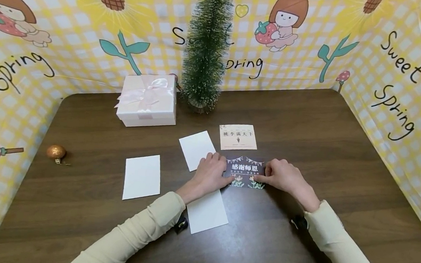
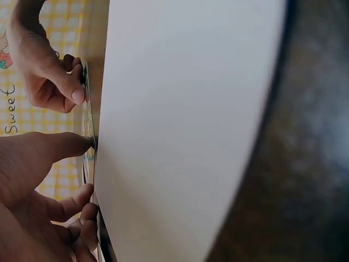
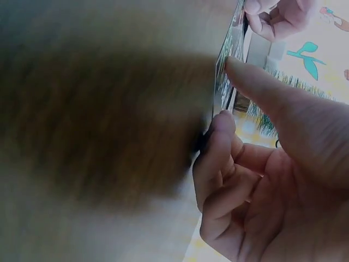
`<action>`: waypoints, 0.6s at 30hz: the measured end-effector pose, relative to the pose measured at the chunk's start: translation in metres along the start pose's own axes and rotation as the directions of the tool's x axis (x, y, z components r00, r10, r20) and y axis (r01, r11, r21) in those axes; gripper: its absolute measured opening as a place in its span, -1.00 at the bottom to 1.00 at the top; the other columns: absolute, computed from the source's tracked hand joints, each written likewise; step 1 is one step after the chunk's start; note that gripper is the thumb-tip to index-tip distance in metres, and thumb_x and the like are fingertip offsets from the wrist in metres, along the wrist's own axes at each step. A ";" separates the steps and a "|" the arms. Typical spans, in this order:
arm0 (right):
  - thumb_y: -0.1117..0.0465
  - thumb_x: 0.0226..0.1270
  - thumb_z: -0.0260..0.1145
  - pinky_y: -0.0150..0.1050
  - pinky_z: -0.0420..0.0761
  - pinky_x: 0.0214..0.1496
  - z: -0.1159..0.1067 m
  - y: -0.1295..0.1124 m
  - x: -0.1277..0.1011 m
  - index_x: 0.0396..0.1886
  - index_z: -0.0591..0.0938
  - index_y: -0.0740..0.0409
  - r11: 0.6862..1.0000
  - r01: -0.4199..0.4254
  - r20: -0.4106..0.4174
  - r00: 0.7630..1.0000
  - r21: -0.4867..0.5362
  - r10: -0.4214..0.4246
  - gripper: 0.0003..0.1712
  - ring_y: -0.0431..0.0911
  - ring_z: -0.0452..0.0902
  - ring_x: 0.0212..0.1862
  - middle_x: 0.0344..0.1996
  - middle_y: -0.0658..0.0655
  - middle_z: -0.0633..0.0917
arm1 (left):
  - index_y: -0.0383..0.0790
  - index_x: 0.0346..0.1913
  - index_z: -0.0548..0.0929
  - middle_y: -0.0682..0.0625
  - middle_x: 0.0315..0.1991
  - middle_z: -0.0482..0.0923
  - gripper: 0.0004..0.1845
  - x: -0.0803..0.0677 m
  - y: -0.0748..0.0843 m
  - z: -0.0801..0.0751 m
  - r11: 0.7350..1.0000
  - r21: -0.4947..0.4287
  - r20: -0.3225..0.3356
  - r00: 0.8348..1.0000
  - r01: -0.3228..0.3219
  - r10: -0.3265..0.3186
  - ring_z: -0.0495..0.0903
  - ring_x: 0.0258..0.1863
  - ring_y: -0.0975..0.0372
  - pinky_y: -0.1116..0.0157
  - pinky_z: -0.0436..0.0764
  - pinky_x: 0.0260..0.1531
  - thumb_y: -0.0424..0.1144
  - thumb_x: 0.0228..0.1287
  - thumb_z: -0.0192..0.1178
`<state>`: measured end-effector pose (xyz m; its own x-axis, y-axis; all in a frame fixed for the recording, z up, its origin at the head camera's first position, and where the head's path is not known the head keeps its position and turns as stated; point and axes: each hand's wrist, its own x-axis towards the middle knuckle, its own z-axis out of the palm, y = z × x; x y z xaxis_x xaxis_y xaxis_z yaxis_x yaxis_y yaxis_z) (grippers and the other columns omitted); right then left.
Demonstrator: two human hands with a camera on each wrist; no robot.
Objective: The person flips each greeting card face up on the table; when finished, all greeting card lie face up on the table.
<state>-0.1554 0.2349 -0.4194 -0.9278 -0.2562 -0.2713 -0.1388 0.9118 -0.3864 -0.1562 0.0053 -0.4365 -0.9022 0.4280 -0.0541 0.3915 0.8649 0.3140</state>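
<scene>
Over the brown table [image 1: 343, 160], right of a white gift box [image 1: 147, 101], the left hand [image 1: 209, 173] and right hand [image 1: 286, 178], fingers curled nearly closed, pinch opposite ends of a dark printed card [image 1: 245, 174] just nearer than a cream card [image 1: 238, 138].

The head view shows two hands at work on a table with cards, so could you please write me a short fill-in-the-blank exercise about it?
1. The left hand and right hand grip one dark card whose largest lettering is coloured ____.
2. The number of plain white cards lying on the table is ____.
3. The ribbon on the white box is tied in a ____.
4. The gold ornament lies nearer the table's ____ edge than its right edge.

Missing words: white; three; bow; left.
</scene>
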 end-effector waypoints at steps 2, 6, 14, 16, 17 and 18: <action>-0.20 0.13 0.42 -0.27 0.26 -0.60 0.000 0.000 0.000 -0.69 0.50 0.06 1.000 -0.002 0.003 1.000 -0.009 0.002 -0.48 -0.15 0.34 -0.64 -0.74 -0.03 0.45 | -0.21 -0.41 0.51 -0.09 -0.35 0.44 -0.60 -0.001 0.000 0.000 1.000 0.000 -0.004 1.000 -0.012 0.012 0.37 -0.29 0.06 0.15 0.39 -0.29 0.07 0.19 0.33; -0.18 0.15 0.41 -0.29 0.24 -0.62 -0.001 -0.002 0.000 -0.69 0.49 0.06 0.999 0.022 0.005 1.000 0.025 -0.022 -0.49 -0.17 0.31 -0.65 -0.75 -0.05 0.41 | -0.18 -0.41 0.47 -0.06 -0.36 0.43 -0.64 -0.004 -0.005 -0.001 0.997 -0.046 -0.032 0.998 -0.058 0.057 0.36 -0.32 0.09 0.18 0.38 -0.30 0.03 0.24 0.30; -0.04 0.25 0.39 -0.23 0.39 -0.49 -0.007 -0.016 0.014 -0.47 0.55 0.09 0.982 0.172 -0.148 0.976 0.076 -0.160 -0.67 -0.16 0.40 -0.56 -0.63 -0.03 0.54 | -0.26 -0.25 0.54 -0.08 -0.32 0.48 -0.79 -0.007 -0.032 -0.017 0.983 -0.148 -0.156 0.984 -0.113 0.089 0.42 -0.29 0.06 0.12 0.43 -0.29 -0.17 0.29 0.25; -0.04 0.24 0.40 -0.16 0.49 -0.40 -0.006 -0.023 0.020 -0.33 0.57 0.13 0.975 0.215 -0.175 0.964 0.061 -0.202 -0.66 -0.11 0.48 -0.47 -0.49 0.03 0.61 | -0.29 -0.19 0.55 -0.11 -0.26 0.50 -0.80 -0.007 -0.043 -0.021 0.984 -0.139 -0.176 0.980 -0.114 0.089 0.44 -0.24 0.03 0.08 0.45 -0.24 -0.20 0.30 0.23; -0.03 0.24 0.40 -0.11 0.54 -0.33 -0.005 -0.027 0.023 -0.25 0.58 0.17 0.971 0.234 -0.180 0.958 0.050 -0.221 -0.64 -0.07 0.53 -0.39 -0.40 0.08 0.65 | -0.31 -0.17 0.55 -0.14 -0.24 0.50 -0.80 -0.007 -0.049 -0.023 0.984 -0.134 -0.183 0.979 -0.115 0.089 0.45 -0.21 0.01 0.06 0.46 -0.20 -0.22 0.31 0.21; -0.04 0.25 0.40 -0.07 0.57 -0.25 -0.004 -0.030 0.026 -0.15 0.58 0.20 0.967 0.251 -0.179 0.954 0.040 -0.240 -0.58 -0.03 0.58 -0.29 -0.29 0.13 0.67 | -0.33 -0.13 0.56 -0.16 -0.20 0.51 -0.79 -0.007 -0.055 -0.025 0.985 -0.129 -0.190 0.978 -0.111 0.085 0.46 -0.17 -0.01 0.04 0.47 -0.16 -0.23 0.32 0.20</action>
<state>-0.1769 0.2020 -0.4112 -0.9140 -0.4057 -0.0078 -0.3532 0.8049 -0.4769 -0.1763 -0.0518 -0.4298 -0.8834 0.4427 0.1534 0.4624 0.7710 0.4378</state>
